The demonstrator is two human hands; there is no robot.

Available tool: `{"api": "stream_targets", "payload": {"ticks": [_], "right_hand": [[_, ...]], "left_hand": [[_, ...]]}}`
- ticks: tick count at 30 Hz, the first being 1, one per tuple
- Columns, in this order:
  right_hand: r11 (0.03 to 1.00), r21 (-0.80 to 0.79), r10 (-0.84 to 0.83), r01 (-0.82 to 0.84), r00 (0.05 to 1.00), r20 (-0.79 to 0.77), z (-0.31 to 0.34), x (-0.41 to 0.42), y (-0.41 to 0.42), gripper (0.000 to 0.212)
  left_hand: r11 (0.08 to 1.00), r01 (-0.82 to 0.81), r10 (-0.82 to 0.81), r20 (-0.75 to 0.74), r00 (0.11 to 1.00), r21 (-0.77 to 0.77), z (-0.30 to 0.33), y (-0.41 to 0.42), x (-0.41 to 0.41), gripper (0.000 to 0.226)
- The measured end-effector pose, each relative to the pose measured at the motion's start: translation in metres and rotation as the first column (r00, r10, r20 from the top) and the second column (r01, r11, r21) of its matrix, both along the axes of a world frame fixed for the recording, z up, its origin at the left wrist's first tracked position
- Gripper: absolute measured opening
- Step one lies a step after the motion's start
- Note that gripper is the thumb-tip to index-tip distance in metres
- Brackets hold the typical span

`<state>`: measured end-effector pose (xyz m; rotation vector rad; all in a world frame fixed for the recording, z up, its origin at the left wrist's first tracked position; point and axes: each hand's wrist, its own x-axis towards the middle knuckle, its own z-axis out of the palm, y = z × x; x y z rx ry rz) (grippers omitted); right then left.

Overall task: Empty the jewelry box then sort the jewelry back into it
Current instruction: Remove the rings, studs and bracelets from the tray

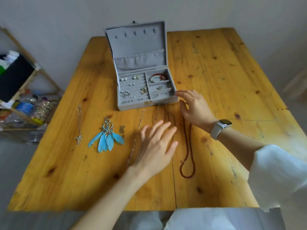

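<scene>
Hovering with fingers spread and holding nothing, the left hand (156,143) and right hand (193,107) flanked the beaded necklace (188,146), probably next for sorting, laid before the open jewelry box (146,90) on a wooden table (224,77) against a white wall (216,12).

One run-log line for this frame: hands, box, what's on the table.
left hand open over table | right hand open by jewelry box corner | box open, part filled | feather earrings, bead necklace on table
</scene>
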<state>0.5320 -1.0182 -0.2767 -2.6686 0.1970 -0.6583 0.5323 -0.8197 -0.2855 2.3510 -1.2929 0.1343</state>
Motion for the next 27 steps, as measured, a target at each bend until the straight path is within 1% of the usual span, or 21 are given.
{"api": "stream_targets", "payload": {"ticks": [3,7,10,13,15,17,19,22,25,27], "right_hand": [[1.0,-0.016,0.021,-0.02,0.998,0.054,0.014,0.032,0.014,0.026],[0.997,-0.02,0.073,-0.072,0.997,0.008,0.028,0.083,0.03,0.025],[0.995,-0.017,0.101,-0.102,0.993,-0.062,0.034,0.126,0.041,0.028],[0.988,-0.024,0.15,-0.155,0.978,-0.143,0.034,0.168,0.054,0.03],[0.979,-0.091,0.158,-0.181,0.963,-0.219,0.03,0.19,0.06,0.031],[0.966,-0.184,0.129,-0.183,0.954,-0.271,0.024,0.204,0.064,0.033],[0.958,-0.226,0.113,-0.177,0.956,-0.271,0.018,0.212,0.064,0.031],[0.961,-0.224,0.102,-0.159,0.964,-0.245,0.012,0.218,0.065,0.029],[0.968,-0.209,0.082,-0.138,0.963,-0.256,0.011,0.222,0.067,0.026],[0.974,-0.176,0.096,-0.144,0.962,-0.256,0.011,0.223,0.067,0.025]], "left_hand": [[0.993,-0.114,0.114,0.039,0.993,-0.009,0.008,0.0,0.05,0.043],[0.939,-0.34,0.342,0.026,0.939,-0.053,0.016,0.006,0.116,0.04],[0.898,-0.44,0.44,-0.003,0.898,0.026,0.013,0.011,0.151,0.044],[0.88,-0.47,0.472,-0.009,0.882,0.071,0.005,0.015,0.166,0.049],[0.877,-0.477,0.479,-0.055,0.876,0.054,0.0,0.017,0.167,0.047],[0.878,-0.478,0.478,-0.08,0.875,0.021,-0.004,0.019,0.167,0.047],[0.879,-0.477,0.474,-0.089,0.876,-0.013,-0.006,0.02,0.166,0.048],[0.878,-0.476,0.47,-0.102,0.877,-0.045,-0.008,0.02,0.167,0.056],[0.885,-0.465,0.46,-0.106,0.881,-0.028,-0.009,0.022,0.167,0.051],[0.887,-0.461,0.456,-0.115,0.882,-0.017,-0.009,0.023,0.167,0.054]]}}
